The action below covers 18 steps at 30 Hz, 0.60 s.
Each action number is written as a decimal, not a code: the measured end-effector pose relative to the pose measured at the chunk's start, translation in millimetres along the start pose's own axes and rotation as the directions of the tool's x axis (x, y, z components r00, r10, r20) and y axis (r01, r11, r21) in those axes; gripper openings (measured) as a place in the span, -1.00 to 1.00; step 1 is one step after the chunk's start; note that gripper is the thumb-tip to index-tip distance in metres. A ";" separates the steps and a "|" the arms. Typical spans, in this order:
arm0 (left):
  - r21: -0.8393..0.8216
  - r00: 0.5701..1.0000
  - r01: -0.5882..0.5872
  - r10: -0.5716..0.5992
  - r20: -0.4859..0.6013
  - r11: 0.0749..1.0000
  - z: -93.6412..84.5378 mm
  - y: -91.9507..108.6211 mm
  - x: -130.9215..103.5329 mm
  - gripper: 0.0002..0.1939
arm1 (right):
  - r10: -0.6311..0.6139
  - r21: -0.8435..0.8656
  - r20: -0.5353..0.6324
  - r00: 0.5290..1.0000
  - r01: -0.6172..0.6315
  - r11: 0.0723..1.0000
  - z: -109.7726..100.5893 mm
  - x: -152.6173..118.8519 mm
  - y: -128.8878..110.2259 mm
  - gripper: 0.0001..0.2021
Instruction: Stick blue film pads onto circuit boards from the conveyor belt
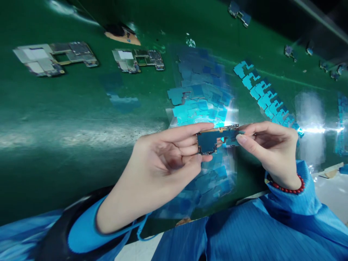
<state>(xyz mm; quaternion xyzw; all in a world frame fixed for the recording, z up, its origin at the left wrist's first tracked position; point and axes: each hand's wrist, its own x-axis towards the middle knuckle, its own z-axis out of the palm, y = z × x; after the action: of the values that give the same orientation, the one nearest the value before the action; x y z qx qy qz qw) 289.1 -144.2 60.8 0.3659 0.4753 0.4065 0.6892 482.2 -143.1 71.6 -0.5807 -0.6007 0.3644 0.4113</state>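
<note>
My left hand [165, 163] is closed on a small phone circuit board [221, 129], gripping it between the fingers behind and the thumb in front. A dark blue, cut-out film [208, 141] lies over the board's near face. At the board's right end, my right hand [274, 145] pinches the film's tip between thumb and forefinger. Whether those fingers also touch the board is hard to make out. Beneath the hands, a clear sheet [232, 177] bears a heap of blue cut films [201, 112].
Two circuit boards [35, 59] [126, 59] lie on the green mat [67, 108] at upper left. A slanting row of blue films [262, 90] runs at right. Small parts [239, 14] sit farther back. A dark object [122, 32] with a tan edge stands at the back.
</note>
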 end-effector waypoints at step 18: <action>0.068 1.000 0.010 -0.008 -0.029 0.998 -1.1 -0.9 -0.1 -0.63 | 0.024 -0.005 0.001 1.000 -0.024 1.000 0.7 0.6 -0.9 -0.86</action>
<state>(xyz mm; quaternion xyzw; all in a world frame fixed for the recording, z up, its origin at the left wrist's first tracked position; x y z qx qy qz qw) 288.2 -144.5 59.6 0.3811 0.5004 0.3921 0.6713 481.2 -142.6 72.2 -0.5887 -0.5949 0.3680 0.4051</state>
